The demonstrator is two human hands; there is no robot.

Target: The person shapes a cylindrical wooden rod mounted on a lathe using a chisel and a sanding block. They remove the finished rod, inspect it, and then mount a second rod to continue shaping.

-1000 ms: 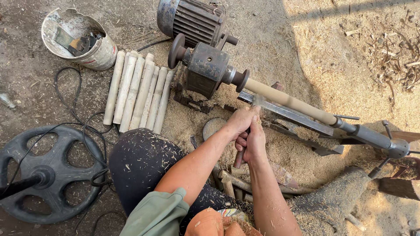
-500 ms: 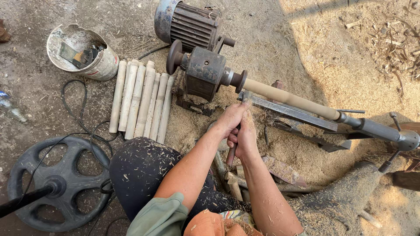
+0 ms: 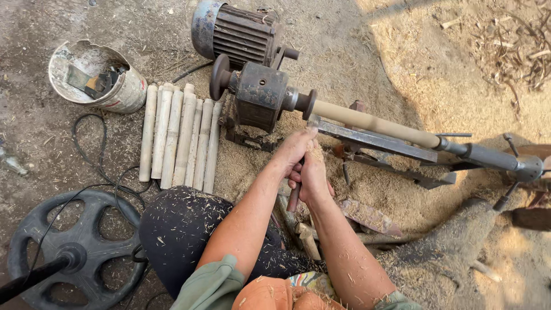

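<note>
Both hands wrap 1 turning tool: left hand closed near the tip, right hand closed around the handle, hiding most of it. Its blade meets the pale wooden spindle on the lathe; open sawdust ground lies beyond

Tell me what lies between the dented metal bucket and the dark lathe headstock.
In the head view, a row of pale turned wooden rods lies on the ground between the bucket and the headstock.
</note>
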